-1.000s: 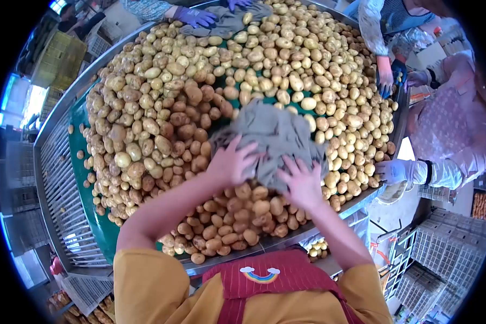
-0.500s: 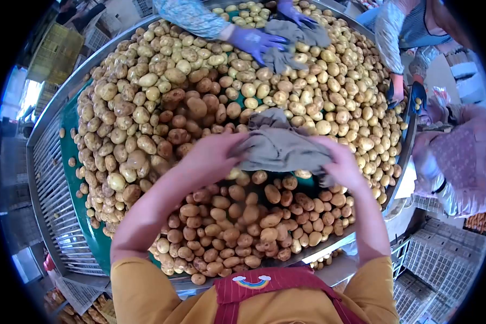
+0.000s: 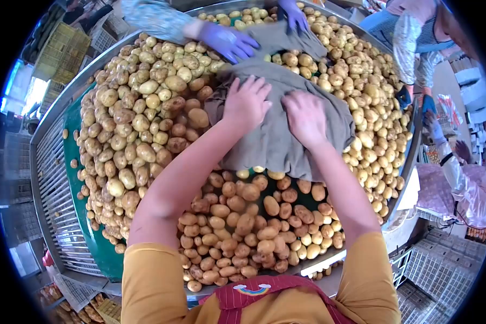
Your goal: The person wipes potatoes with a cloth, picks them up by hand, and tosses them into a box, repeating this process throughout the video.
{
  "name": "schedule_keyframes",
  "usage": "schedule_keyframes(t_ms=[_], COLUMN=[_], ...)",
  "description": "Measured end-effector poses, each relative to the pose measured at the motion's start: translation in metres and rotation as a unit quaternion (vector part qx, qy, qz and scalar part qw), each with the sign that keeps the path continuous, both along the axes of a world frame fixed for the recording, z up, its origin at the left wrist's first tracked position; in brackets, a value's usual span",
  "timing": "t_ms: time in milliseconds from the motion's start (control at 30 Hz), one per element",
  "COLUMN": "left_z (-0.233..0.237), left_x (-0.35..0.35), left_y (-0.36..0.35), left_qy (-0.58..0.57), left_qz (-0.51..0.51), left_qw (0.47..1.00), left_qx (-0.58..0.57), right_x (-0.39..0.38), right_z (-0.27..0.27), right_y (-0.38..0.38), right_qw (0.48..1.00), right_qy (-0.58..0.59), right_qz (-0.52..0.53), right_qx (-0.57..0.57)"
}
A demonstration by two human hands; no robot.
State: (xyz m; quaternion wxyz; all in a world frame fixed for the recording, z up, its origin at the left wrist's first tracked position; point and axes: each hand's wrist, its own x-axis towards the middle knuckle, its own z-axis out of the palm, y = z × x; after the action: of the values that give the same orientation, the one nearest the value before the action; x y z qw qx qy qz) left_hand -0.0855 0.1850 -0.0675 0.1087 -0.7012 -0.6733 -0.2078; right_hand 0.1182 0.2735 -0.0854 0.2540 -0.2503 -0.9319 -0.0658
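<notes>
A wide grey cloth (image 3: 278,143) lies spread over the middle of a large heap of potatoes (image 3: 243,218). My left hand (image 3: 247,105) rests on its upper left part, palm down with the fingers apart. Further right on the same cloth lies my right hand (image 3: 306,117), its fingers slightly bent and pressed against the fabric. Neither hand grips a fold that I can see. The potatoes under the cloth are hidden, while browner ones show between my forearms and paler ones to the sides.
Opposite me, a co-worker's purple-gloved hands (image 3: 229,42) touch another grey cloth (image 3: 286,40). A metal-rimmed table with a green surface (image 3: 89,237) bears the heap. Slatted bars (image 3: 65,216) run along its left. Other people work at the right, near stacked crates (image 3: 437,264).
My hands have moved forward and closer together, from holding the bunched cloth up by its sides to lying on it. The cloth is now spread out. The purple-gloved left-side hand has shifted left.
</notes>
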Motion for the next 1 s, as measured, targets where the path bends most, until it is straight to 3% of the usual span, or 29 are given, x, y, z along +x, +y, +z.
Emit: schedule_keyframes(t_ms=[33,100,167,267,367,500,567,667,733,833,867,1000], left_z=[-0.029,-0.05,-0.052,-0.06,-0.057,-0.034,-0.026,-0.011,-0.017,-0.039,-0.043,-0.046], left_x=[-0.004,-0.025,-0.039,-0.024,0.007,0.05,0.068,0.084,0.088,0.05,0.028,-0.017], left_y=[0.016,0.061,0.098,0.107,0.051,-0.061,-0.108,-0.134,-0.121,-0.044,-0.017,0.025], left_qy=[-0.012,-0.011,0.018,0.102,0.142,0.076,0.055,0.003,-0.049,0.109,0.119,0.121], left_qz=[-0.022,-0.02,0.002,0.04,0.026,-0.014,-0.045,-0.077,-0.062,-0.06,-0.038,0.024], left_qw=[1.0,1.0,1.0,0.993,0.989,0.976,0.96,0.943,0.943,0.977,0.984,0.991], left_qx=[0.009,0.017,-0.013,0.049,0.014,-0.204,-0.27,-0.324,-0.324,-0.174,-0.127,-0.047], right_x=[-0.005,-0.03,-0.048,-0.062,-0.035,0.027,0.064,0.103,0.102,0.071,0.055,-0.044], right_z=[-0.022,-0.016,-0.039,-0.063,-0.054,-0.022,0.006,0.044,0.031,-0.002,-0.014,-0.039], right_y=[0.009,0.052,0.098,0.086,0.028,-0.059,-0.101,-0.117,-0.093,-0.019,0.001,0.028], right_qw=[0.997,0.987,0.996,0.992,0.979,0.952,0.908,0.851,0.892,0.958,0.974,0.97], right_qy=[0.009,-0.109,-0.059,-0.035,-0.094,-0.178,-0.213,-0.334,-0.312,-0.245,-0.215,-0.172], right_qz=[-0.028,-0.081,-0.065,-0.124,-0.142,-0.046,-0.009,0.042,0.04,0.063,0.037,-0.169], right_qx=[-0.076,-0.085,-0.03,-0.017,-0.108,-0.246,-0.361,-0.404,-0.324,-0.136,-0.065,-0.034])
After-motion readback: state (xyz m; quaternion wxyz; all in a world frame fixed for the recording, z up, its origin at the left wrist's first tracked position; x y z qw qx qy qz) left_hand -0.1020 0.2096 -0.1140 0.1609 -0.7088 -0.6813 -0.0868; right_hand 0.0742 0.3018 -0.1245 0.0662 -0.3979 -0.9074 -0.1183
